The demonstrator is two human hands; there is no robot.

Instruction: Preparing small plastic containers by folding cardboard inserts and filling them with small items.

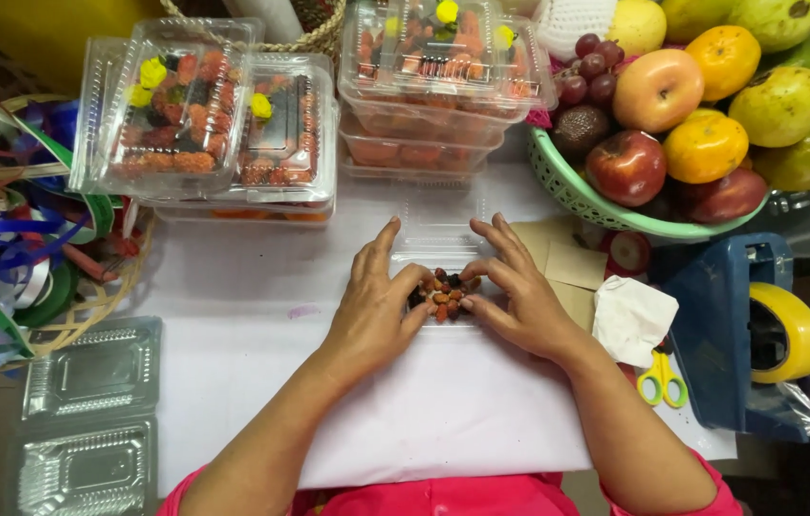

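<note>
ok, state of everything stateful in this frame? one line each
left hand: fingers pressed on the sweets
right hand: fingers pressed on the sweets
small sweets: heaped in the open clear box, lid folded back
filled boxes: shut, stacked
empty clamshell: open, flat
fruit basket: full
tape dispenser: loaded with yellow roll
yellow scissors: shut, lying flat

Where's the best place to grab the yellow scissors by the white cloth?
Take the yellow scissors by their handle loops, coming from the near table edge on the right hand's side. The loops lie exposed, pointing toward the person, while the blades are tucked under the white cloth.
</note>
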